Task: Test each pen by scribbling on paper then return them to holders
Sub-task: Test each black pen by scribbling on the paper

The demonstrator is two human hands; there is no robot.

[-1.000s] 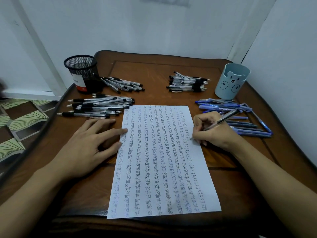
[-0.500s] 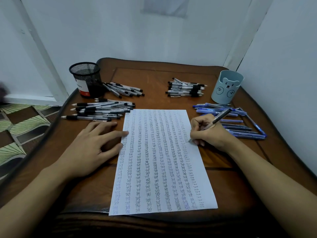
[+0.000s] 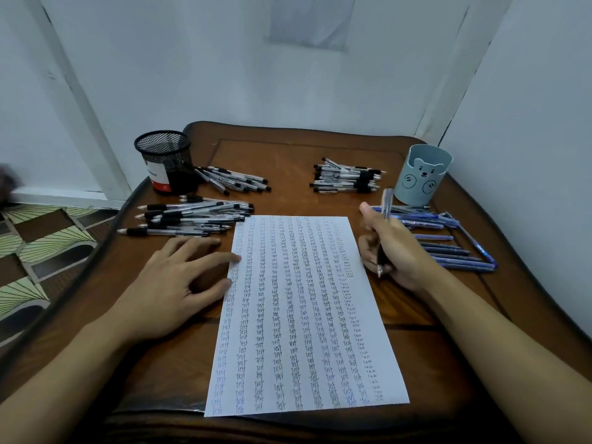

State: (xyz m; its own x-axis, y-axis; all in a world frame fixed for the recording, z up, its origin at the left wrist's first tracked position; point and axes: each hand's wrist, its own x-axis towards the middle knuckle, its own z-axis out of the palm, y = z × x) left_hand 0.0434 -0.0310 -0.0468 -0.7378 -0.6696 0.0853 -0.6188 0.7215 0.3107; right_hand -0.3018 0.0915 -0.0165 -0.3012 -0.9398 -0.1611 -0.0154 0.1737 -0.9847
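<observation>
Testing pen: our right hand pinches it upright, just right of the paper.
Paper: our left hand lies flat, fingertips pinning its left edge.
Stroke: we scribble lightly, sheet pinned.

Dark brown wood table w/ a raised curved rim, sitting in a corner btw pale walls. Lighter rectangular patch up on the back wall, can't tell what it is. White trim strip slants down on the left. Floor tiles over there have a green fan pattern + brown squares. Dark blurry smth at the far left edge.
</observation>
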